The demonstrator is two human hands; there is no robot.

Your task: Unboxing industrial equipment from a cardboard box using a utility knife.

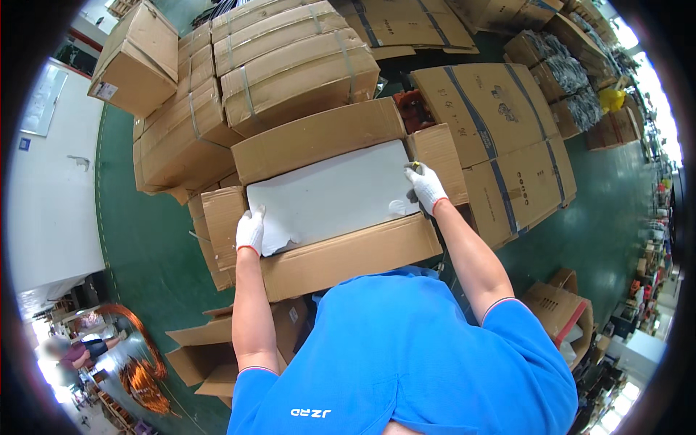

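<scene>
In front of me stands a cardboard box (341, 257) with its flaps folded outward. A pale grey-white sheet (330, 196), seemingly foam, fills its opening; its near-left corner is torn and a round patch shows near its right end. My left hand (250, 231), in a white knitted glove, grips the sheet's left edge, the thumb on top and the other fingers partly hidden. Over the box's right end is my gloved right hand (426, 188). It is closed around a small yellow-and-dark tool (415, 166), too small to name surely.
Strapped cartons (297, 76) are stacked beyond the box. Flattened cardboard (500, 145) lies to the right. An open carton (199, 351) is at the lower left, with copper-coloured wire coils (141, 384) and a seated person (76, 355) farther left. The floor (123, 217) is green.
</scene>
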